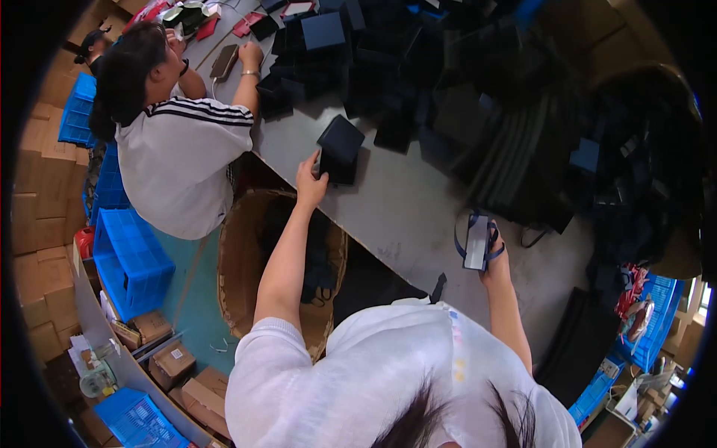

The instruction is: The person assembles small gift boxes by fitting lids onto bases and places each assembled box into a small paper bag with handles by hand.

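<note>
My left hand (310, 184) is at the near left side of a small dark gift box on the grey table, thumb and forefinger closed on its edge. The box's navy lid (341, 139) stands tilted above its black lower part (340, 169). Over the table's near right, my right hand (494, 257) grips a small dark-blue paper gift bag (476, 243). Its mouth faces up, showing a pale inside, and blue ribbon handles loop out on both sides. Part of my right-hand fingers is hidden behind the bag.
Many dark boxes (323, 31) are heaped at the table's back. A row of black bags (515, 157) leans at the right. At left, a co-worker in a white shirt (183, 160) sits near a phone (225, 61). A large carton (243, 261) and blue crate (131, 261) stand below the table (388, 216).
</note>
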The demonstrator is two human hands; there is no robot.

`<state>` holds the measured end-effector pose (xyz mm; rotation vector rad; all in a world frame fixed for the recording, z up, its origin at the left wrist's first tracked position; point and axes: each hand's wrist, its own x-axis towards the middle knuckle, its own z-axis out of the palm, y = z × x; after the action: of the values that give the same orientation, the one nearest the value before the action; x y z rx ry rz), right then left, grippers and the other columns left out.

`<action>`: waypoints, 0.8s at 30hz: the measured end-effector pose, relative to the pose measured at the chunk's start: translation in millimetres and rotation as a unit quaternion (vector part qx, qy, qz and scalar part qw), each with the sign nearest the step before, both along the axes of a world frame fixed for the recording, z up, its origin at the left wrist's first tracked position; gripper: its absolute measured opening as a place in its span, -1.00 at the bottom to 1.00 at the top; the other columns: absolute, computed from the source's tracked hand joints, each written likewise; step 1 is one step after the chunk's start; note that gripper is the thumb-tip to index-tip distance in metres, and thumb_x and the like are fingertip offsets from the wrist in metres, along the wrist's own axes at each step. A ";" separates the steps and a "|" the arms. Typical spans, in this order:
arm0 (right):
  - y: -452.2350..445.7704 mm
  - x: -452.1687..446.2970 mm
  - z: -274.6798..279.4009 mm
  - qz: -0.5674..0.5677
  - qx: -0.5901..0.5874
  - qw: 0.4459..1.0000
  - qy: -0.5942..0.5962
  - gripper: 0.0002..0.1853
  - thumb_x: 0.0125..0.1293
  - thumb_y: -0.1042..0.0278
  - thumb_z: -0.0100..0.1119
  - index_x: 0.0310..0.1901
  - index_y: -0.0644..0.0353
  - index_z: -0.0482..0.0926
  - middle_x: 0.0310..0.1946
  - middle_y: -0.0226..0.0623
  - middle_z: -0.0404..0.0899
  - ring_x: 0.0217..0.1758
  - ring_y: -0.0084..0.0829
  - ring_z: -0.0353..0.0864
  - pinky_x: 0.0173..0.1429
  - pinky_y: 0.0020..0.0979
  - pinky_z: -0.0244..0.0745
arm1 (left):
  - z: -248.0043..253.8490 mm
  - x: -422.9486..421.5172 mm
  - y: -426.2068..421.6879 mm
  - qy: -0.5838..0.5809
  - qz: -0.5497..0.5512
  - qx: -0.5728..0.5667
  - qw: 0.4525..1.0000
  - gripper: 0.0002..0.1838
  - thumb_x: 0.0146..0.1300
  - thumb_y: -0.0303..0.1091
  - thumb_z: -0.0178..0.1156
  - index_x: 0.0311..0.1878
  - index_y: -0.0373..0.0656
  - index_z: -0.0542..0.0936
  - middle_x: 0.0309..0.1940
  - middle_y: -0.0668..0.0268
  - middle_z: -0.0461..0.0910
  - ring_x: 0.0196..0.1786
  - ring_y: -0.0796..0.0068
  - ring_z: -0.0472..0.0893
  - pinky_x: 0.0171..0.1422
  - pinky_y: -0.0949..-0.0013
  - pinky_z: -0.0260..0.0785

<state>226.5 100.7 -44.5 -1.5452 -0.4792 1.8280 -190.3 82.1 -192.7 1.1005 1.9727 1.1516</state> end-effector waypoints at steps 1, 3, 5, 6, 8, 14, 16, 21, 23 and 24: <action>-0.6 -3.4 3.2 -0.001 -0.002 1.000 -0.004 -0.57 0.38 -0.09 0.04 -0.05 0.15 0.56 -0.18 -0.41 0.62 -0.13 -0.48 0.58 0.02 -0.40 0.49 | -6.4 6.7 -4.3 0.124 0.060 0.022 0.990 -0.28 -0.04 -0.48 0.24 0.31 -0.14 0.37 0.10 0.04 0.39 0.10 0.11 0.46 0.09 0.21 0.38; 1.3 -6.2 5.1 0.009 0.005 1.000 -0.002 -0.57 0.38 -0.08 0.04 -0.05 0.16 0.56 -0.18 -0.39 0.62 -0.14 -0.48 0.58 0.01 -0.41 0.49 | -17.3 22.0 -10.4 0.240 0.100 0.034 0.965 -0.15 -0.05 -0.25 0.33 0.34 -0.33 0.26 0.22 -0.03 0.31 0.28 -0.09 0.26 0.40 0.03 0.08; 5.5 -9.6 3.4 0.020 0.010 1.000 0.009 -0.59 0.40 -0.05 0.03 -0.06 0.17 0.56 -0.17 -0.36 0.62 -0.13 -0.47 0.58 0.01 -0.42 0.50 | 6.3 59.8 -12.6 0.325 0.071 -0.065 0.941 0.00 -0.14 -0.07 0.41 0.35 -0.33 0.20 0.22 -0.04 0.29 0.30 -0.08 0.24 0.40 -0.01 0.06; 4.4 -11.4 3.3 0.018 0.008 1.000 0.009 -0.59 0.40 -0.05 0.03 -0.06 0.17 0.56 -0.17 -0.36 0.62 -0.13 -0.47 0.58 0.01 -0.42 0.50 | 11.7 70.3 -13.4 0.335 0.055 -0.116 0.933 0.04 -0.17 0.01 0.40 0.35 -0.32 0.19 0.24 -0.05 0.28 0.33 -0.08 0.21 0.43 -0.06 0.01; 7.4 -15.9 5.5 0.028 0.005 1.000 -0.001 -0.59 0.40 -0.04 0.03 -0.06 0.18 0.56 -0.17 -0.38 0.62 -0.14 -0.48 0.58 0.01 -0.42 0.49 | 9.1 72.2 -5.1 0.330 0.082 -0.129 0.932 0.05 -0.18 0.04 0.39 0.34 -0.36 0.20 0.23 -0.06 0.29 0.32 -0.07 0.24 0.42 -0.02 0.07; 5.0 9.7 -24.1 0.027 0.021 0.999 0.002 -0.54 0.39 -0.01 0.08 0.00 0.29 0.56 -0.18 -0.34 0.60 -0.14 -0.50 0.54 0.03 -0.46 0.43 | 108.5 77.5 3.4 0.168 -0.178 -0.355 0.902 0.04 -0.22 0.02 0.37 0.31 -0.43 0.23 0.19 -0.11 0.33 0.22 -0.07 0.40 0.32 0.17 0.32; 2.3 12.2 -24.0 0.040 0.025 0.998 -0.045 -0.61 0.41 -0.01 0.05 -0.12 0.20 0.58 -0.29 -0.42 0.60 -0.25 -0.58 0.55 -0.08 -0.51 0.46 | 150.6 97.0 -16.0 0.184 -0.247 -0.236 0.922 0.01 -0.24 -0.10 0.40 0.33 -0.36 0.23 0.19 -0.06 0.32 0.27 -0.03 0.35 0.35 0.18 0.27; -6.3 7.8 -25.9 0.097 0.099 0.972 -0.188 -0.43 0.31 -0.06 0.18 0.03 0.39 0.51 -0.19 -0.24 0.60 -0.17 -0.44 0.53 -0.02 -0.46 0.42 | 216.8 159.2 -27.0 0.026 -0.386 0.032 0.921 -0.02 -0.29 -0.38 0.42 0.34 -0.20 0.24 0.20 0.06 0.22 0.27 0.03 0.31 0.36 0.20 0.23; -4.1 8.2 -29.0 0.131 0.186 0.928 -0.295 -0.47 0.25 -0.03 0.24 0.03 0.30 0.52 -0.30 -0.12 0.63 -0.22 -0.32 0.60 -0.07 -0.38 0.46 | 219.6 167.8 -26.1 0.013 -0.409 0.030 0.912 -0.02 -0.29 -0.40 0.42 0.34 -0.19 0.24 0.20 0.06 0.22 0.27 0.03 0.31 0.37 0.20 0.23; -4.2 11.8 -25.7 0.126 0.187 0.928 -0.295 -0.47 0.25 -0.03 0.24 0.03 0.30 0.52 -0.30 -0.12 0.63 -0.22 -0.32 0.60 -0.07 -0.38 0.46 | 215.9 167.9 -25.2 0.028 -0.393 0.032 0.919 -0.01 -0.31 -0.40 0.43 0.34 -0.17 0.25 0.19 0.09 0.22 0.27 0.06 0.31 0.36 0.22 0.22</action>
<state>238.3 96.5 -70.1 -1.7972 -1.2797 1.3001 -22.4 56.9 23.1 1.7472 1.2926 0.7385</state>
